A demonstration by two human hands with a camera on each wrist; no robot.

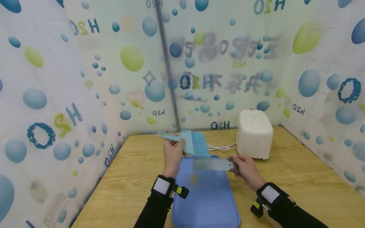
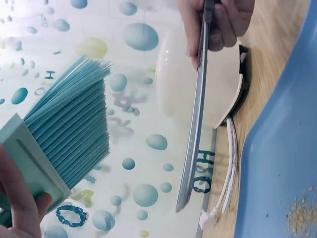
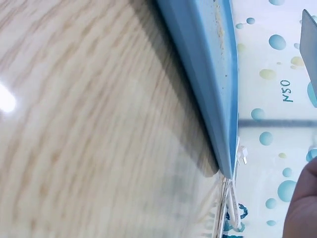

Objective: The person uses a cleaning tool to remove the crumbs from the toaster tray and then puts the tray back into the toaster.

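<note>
My left hand grips a light-blue brush near the base of its handle, its bristles pointing right above the tray's far end. In my right hand is a flat tool with a rectangular metal blade and a grey ridged handle. That blade points left, level, over the far part of a blue tray and just below the bristles. On the tray lies a small patch of tan crumbs. The left wrist view shows the blade edge-on, apart from the brush.
A white rounded appliance stands at the back right of the wooden table. Its white cord runs behind the tray. Patterned curtains close in the back and both sides.
</note>
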